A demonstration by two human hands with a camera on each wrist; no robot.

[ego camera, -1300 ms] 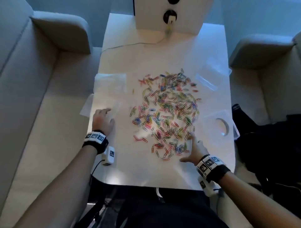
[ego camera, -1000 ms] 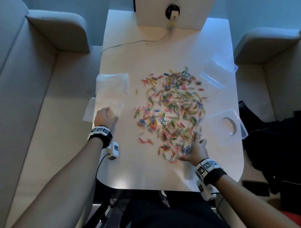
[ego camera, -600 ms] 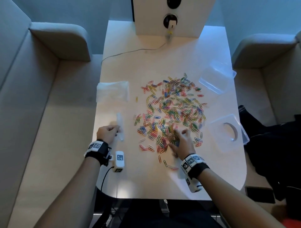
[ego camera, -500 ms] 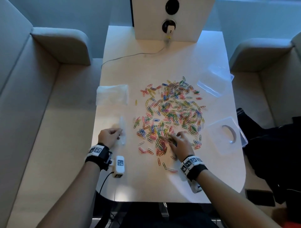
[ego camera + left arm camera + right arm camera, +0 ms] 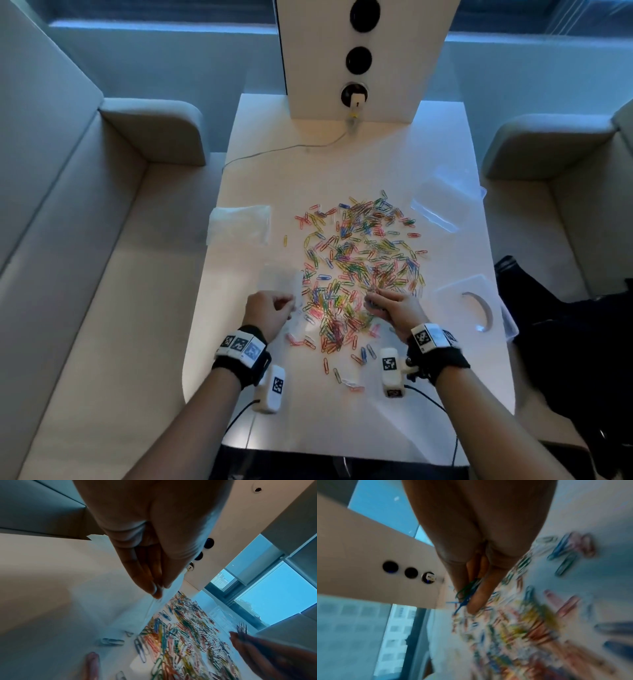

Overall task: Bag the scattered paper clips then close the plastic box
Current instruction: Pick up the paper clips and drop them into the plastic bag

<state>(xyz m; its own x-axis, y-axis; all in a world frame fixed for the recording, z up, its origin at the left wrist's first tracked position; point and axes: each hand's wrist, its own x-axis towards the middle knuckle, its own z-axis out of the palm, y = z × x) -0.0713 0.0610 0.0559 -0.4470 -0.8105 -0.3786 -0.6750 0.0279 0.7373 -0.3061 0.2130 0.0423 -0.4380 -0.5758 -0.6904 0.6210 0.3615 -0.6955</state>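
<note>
Paper clips [image 5: 359,260]: right hand [image 5: 394,310] now lifts a pinched bunch at 6 o'clock; left hand [image 5: 270,311] has raised the pinched bag [image 5: 281,279] alongside. First load ready.

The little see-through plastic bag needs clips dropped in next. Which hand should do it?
The right hand. It already pinches a few colourful wire paper clips just above the pile, beside the small clear plastic bag. The left hand is busy pinching that bag's edge.

Left wrist: my black band [image 5: 241,356] with square-coded white tags, white camera block [image 5: 272,389].
Right wrist: same band [image 5: 435,349], block [image 5: 391,371], black cable [image 5: 430,404].
Arms: bare.
</note>
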